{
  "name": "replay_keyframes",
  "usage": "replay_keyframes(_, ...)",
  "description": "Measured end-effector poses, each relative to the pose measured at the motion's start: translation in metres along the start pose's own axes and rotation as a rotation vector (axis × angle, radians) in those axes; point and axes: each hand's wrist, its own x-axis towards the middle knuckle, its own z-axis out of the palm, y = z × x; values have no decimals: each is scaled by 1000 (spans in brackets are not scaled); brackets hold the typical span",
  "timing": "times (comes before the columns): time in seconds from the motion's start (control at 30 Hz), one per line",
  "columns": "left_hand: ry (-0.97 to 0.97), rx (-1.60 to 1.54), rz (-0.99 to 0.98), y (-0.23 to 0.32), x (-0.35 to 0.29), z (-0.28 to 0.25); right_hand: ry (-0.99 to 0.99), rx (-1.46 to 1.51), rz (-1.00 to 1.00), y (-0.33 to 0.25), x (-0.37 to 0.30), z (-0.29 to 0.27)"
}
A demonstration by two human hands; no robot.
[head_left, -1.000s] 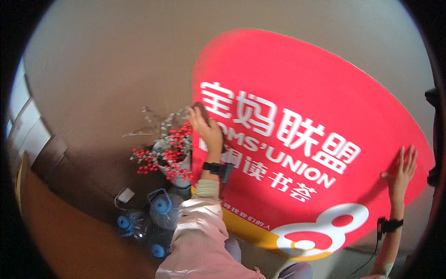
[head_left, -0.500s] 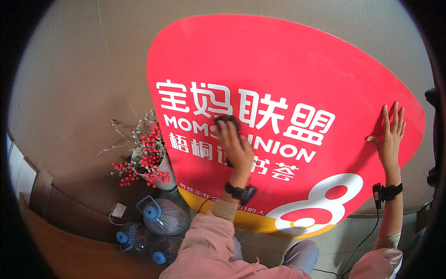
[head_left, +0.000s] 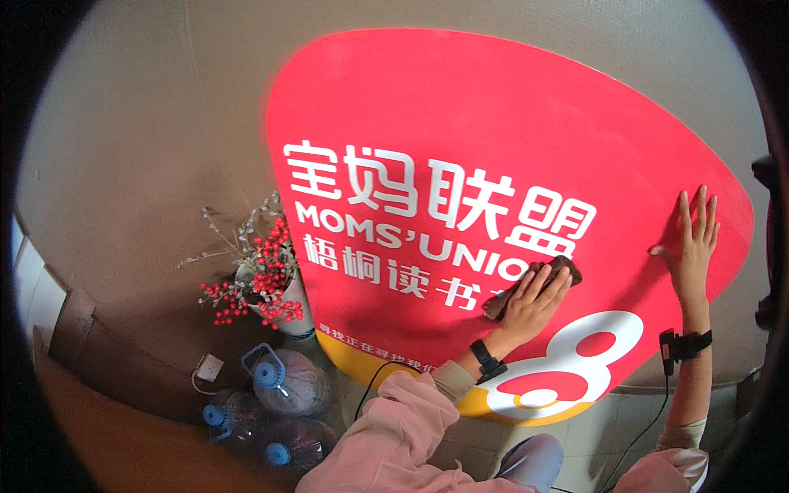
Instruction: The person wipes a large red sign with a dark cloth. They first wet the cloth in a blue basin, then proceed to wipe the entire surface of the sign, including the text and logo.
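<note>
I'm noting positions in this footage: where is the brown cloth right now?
In the head view, the brown cloth is right of centre, under the left hand, against the red sign.

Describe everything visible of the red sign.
The red sign is a large, smooth, flat panel with rounded corners, white lettering, a white looped shape and a yellow bottom band. It stands before a brown wall; whether fixed to it is unclear. The left hand holds a dark brown cloth against it; the right hand lies spread on it near its right edge.
</note>
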Motion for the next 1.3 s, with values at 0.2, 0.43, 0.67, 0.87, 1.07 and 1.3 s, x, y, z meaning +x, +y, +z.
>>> replay_keyframes(0.2,-132,188,-261,-103,-48,-54,73,-37,-39,4,1,5)
replay_keyframes(0.43,219,281,-563,-232,-102,-142,50,-53,-33,14,0,16)
replay_keyframes(0.67,410,218,-727,-286,-120,-174,123,-24,-109,19,1,17)
replay_keyframes(0.87,475,295,-760,-310,-133,-182,139,-55,-138,25,1,24)
replay_keyframes(1.07,524,195,-703,-317,-145,-180,171,3,-153,23,3,25)
replay_keyframes(1.3,567,131,-699,-275,-133,-157,261,-143,-219,23,5,19)
